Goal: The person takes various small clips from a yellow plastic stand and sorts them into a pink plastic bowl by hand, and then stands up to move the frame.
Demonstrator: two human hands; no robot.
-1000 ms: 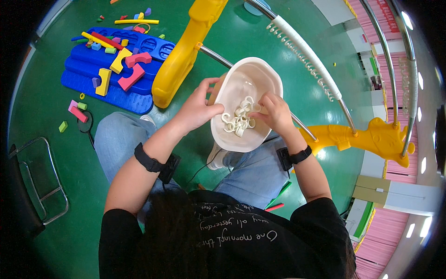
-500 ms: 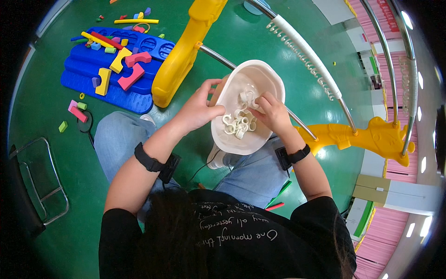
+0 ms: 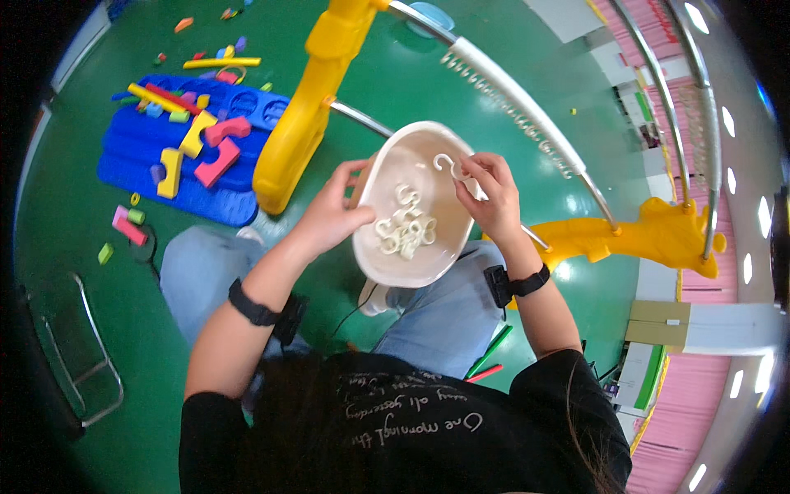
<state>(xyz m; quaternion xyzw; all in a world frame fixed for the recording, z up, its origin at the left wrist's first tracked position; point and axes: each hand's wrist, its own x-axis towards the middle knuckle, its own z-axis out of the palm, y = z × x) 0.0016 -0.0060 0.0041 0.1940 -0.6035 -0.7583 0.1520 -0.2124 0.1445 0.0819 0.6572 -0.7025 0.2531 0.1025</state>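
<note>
My left hand point(image 3: 336, 212) is closed around the left rim of a white plastic basin point(image 3: 374, 257), thumb over the edge. Several small white plastic hooks point(image 3: 409, 233) lie in a loose pile at the bottom of the basin. Over the basin's right side, my right hand point(image 3: 492, 196) pinches one white curved hook point(image 3: 445, 162), lifted above the pile, its open curl pointing left. The basin sits between my knees, in front of the lower metal bar of a rack.
A rack with yellow plastic end pieces point(image 3: 284, 156) and metal bars stands ahead; one bar carries a white sleeve point(image 3: 502, 90) with a row of hooks. Foam blocks point(image 3: 218, 162) lie on a blue plastic board point(image 3: 123, 156) at left. A metal-framed chair point(image 3: 99, 354) stands lower left.
My right hand has risen out of the hook pile with one hook between its fingers. The basin has shifted slightly left and down in view; my left hand keeps its hold.
</note>
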